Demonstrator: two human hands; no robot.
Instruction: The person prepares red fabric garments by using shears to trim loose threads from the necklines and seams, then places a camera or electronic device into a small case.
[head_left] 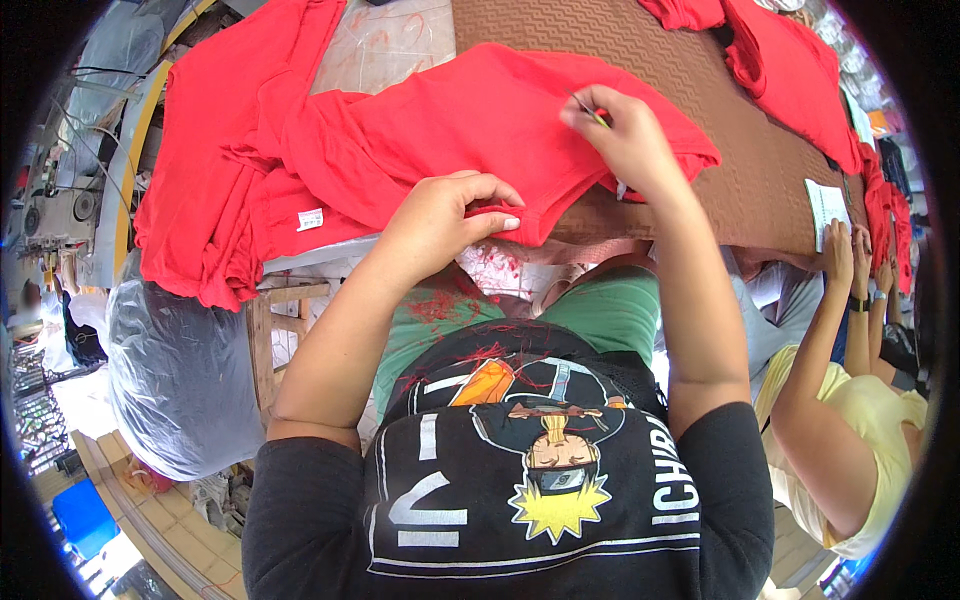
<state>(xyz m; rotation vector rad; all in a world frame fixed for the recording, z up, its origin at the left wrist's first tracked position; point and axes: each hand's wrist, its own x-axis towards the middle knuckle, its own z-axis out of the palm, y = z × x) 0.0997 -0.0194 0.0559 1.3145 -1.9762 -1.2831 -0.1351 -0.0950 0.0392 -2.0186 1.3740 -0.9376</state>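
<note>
A red knit garment (430,125) lies spread across the table in front of me. My left hand (445,215) pinches its near edge between thumb and fingers. Above the garment's right part, my right hand (625,135) is closed round small thread snips (598,117); a thin dark tip and a yellow-green part show, and the rest is hidden in my fingers and blurred. The snips look apart from the cloth. Red thread clippings (445,308) are scattered over my green trousers and black shirt.
More red garments (235,110) are heaped at the left, one with a white label (310,219). A brown textured cloth (740,170) covers the table. At right, people's hands (850,250) are near a paper (827,208) and red garments. A plastic-wrapped bundle (175,370) stands at the lower left.
</note>
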